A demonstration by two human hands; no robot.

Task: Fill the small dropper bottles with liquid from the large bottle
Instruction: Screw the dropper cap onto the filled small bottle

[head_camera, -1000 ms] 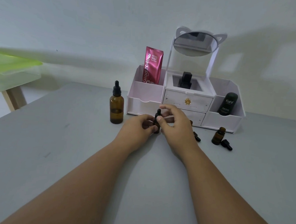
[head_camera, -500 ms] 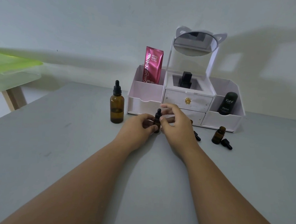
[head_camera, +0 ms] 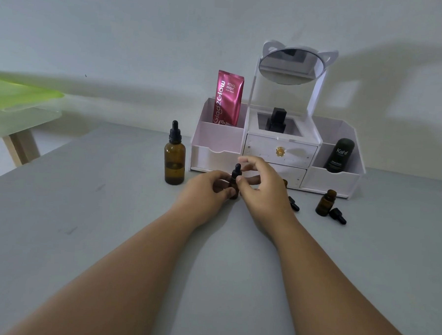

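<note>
A small amber dropper bottle (head_camera: pixel 234 186) stands on the grey table between my hands. My left hand (head_camera: pixel 204 193) grips its body. My right hand (head_camera: pixel 261 192) pinches its black dropper cap (head_camera: pixel 237 171) with thumb and fingers. The large amber bottle (head_camera: pixel 174 158) with a black dropper top stands upright to the left, partly filled. Another small amber bottle (head_camera: pixel 325 203) stands uncapped at the right, its black dropper cap (head_camera: pixel 337 215) lying beside it. A third bottle (head_camera: pixel 285 183) peeks from behind my right hand, with a loose dropper cap (head_camera: pixel 293 204) near it.
A white cosmetic organiser (head_camera: pixel 275 155) with drawers and a cat-ear mirror stands against the wall, holding a pink pouch (head_camera: pixel 227 98), a black bottle (head_camera: pixel 276 119) and a dark Kahf container (head_camera: pixel 339 155). A green-topped table (head_camera: pixel 16 97) is at far left.
My right fingers have shifted slightly around the small bottle's cap. The bottles and my left hand stay in place.
</note>
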